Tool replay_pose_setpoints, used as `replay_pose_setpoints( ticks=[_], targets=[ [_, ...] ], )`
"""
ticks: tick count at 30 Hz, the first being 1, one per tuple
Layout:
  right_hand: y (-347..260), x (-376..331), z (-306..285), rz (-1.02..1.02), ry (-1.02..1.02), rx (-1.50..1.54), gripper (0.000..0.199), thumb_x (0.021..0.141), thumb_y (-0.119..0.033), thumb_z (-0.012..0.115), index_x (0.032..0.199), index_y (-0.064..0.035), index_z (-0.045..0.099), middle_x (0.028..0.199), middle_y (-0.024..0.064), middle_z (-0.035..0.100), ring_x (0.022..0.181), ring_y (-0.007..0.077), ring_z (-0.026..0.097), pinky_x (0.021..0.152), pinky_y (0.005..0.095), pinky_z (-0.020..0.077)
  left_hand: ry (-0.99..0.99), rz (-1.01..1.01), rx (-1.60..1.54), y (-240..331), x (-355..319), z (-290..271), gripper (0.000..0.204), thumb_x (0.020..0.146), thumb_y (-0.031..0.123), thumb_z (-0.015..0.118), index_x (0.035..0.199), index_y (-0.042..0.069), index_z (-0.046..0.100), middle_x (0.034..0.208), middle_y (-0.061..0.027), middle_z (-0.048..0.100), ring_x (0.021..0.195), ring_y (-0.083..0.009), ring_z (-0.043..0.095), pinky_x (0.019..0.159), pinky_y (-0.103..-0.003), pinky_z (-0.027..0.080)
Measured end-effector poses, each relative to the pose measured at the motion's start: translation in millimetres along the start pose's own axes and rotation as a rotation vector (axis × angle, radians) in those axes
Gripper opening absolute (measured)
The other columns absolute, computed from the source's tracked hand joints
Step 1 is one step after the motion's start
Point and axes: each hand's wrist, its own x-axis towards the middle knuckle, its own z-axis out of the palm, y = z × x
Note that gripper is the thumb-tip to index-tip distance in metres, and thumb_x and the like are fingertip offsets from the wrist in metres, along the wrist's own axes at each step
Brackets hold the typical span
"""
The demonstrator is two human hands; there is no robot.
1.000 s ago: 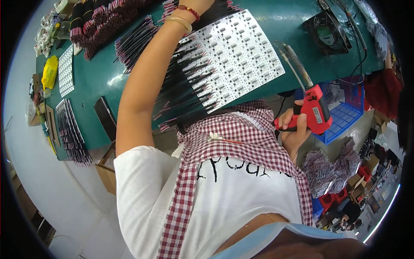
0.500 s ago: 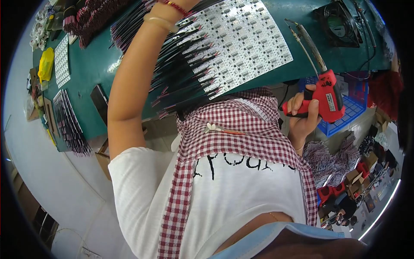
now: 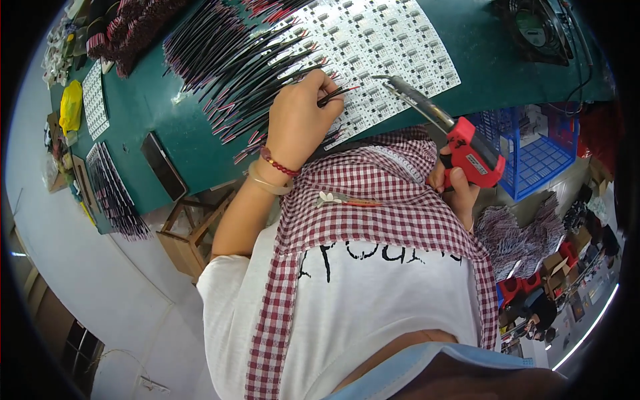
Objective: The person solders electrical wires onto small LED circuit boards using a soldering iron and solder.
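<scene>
My left hand (image 3: 300,113) is over the near left edge of a white circuit board panel (image 3: 393,47). Its thumb and fingers pinch a thin black wire (image 3: 337,95) with a red lead, whose end points over the panel. Many more black-and-red wires (image 3: 213,47) lie in rows along the panel's left side, some reaching onto it. My right hand (image 3: 460,190) grips a red and black soldering gun (image 3: 477,153) by its handle. The metal tip (image 3: 387,79) of the gun is above the panel's near right part, to the right of the pinched wire.
A dark phone (image 3: 164,167) lies at the green table's (image 3: 143,107) near left edge. A wired strip (image 3: 113,190), a bare panel (image 3: 95,100) and a yellow bag (image 3: 71,107) are farther left. A black fan (image 3: 533,30) stands at the far right, above a blue crate (image 3: 540,167).
My left hand has come back toward me from the far edge and now pinches a wire. My right hand has swung the soldering gun left, its tip now above the panel.
</scene>
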Motion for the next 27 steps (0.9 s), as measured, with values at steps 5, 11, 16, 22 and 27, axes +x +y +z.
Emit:
replay_pose_setpoints(
  ticks=[5,11,16,22,27],
  targets=[
    [-2,0,11,0.101,0.022,-0.037,0.037,0.089,-0.022,0.059,0.114,0.0036,0.053,0.066,0.0063,0.055,0.054,0.0101,0.046,0.052,0.0228,0.0362,0.066,-0.015,0.073,-2,-1,5,0.017,0.072,0.013,0.072,0.074,0.001,0.060,0.066,-0.0158,0.063,0.061,-0.0323,0.062,0.056,-0.039,0.048],
    [4,4,15,0.130,0.006,-0.063,0.032,0.090,-0.017,0.058,0.114,0.0034,0.054,0.065,0.0059,0.056,0.055,0.0087,0.046,0.053,0.0208,0.0353,0.118,0.043,0.190,-2,-1,11,0.022,0.073,0.016,0.073,0.074,-0.003,0.061,0.063,-0.0146,0.063,0.055,-0.0273,0.062,0.053,-0.034,0.047],
    [5,7,16,0.113,-0.007,-0.043,0.028,0.090,-0.013,0.056,0.112,0.0047,0.054,0.064,0.0060,0.056,0.054,0.0085,0.047,0.052,0.0213,0.0363,0.095,0.026,0.147,-1,1,8,0.020,0.072,0.015,0.073,0.072,-0.002,0.062,0.062,-0.0144,0.062,0.053,-0.0272,0.060,0.053,-0.034,0.046],
    [3,7,17,0.124,0.027,-0.129,0.021,0.090,-0.011,0.056,0.105,0.0041,0.055,0.063,0.0055,0.056,0.054,0.0088,0.049,0.051,0.0226,0.0383,0.069,0.033,0.156,-3,3,9,0.019,0.072,0.013,0.072,0.070,-0.003,0.061,0.060,-0.0140,0.061,0.051,-0.0272,0.059,0.052,-0.034,0.046],
    [-5,10,15,0.148,-0.045,-0.216,0.020,0.090,-0.011,0.056,0.103,0.0041,0.056,0.063,0.0050,0.056,0.054,0.0086,0.049,0.051,0.0228,0.0386,0.070,0.025,0.150,-2,5,8,0.019,0.071,0.013,0.071,0.068,-0.003,0.061,0.059,-0.0143,0.060,0.051,-0.0276,0.059,0.052,-0.034,0.045]
  ],
)
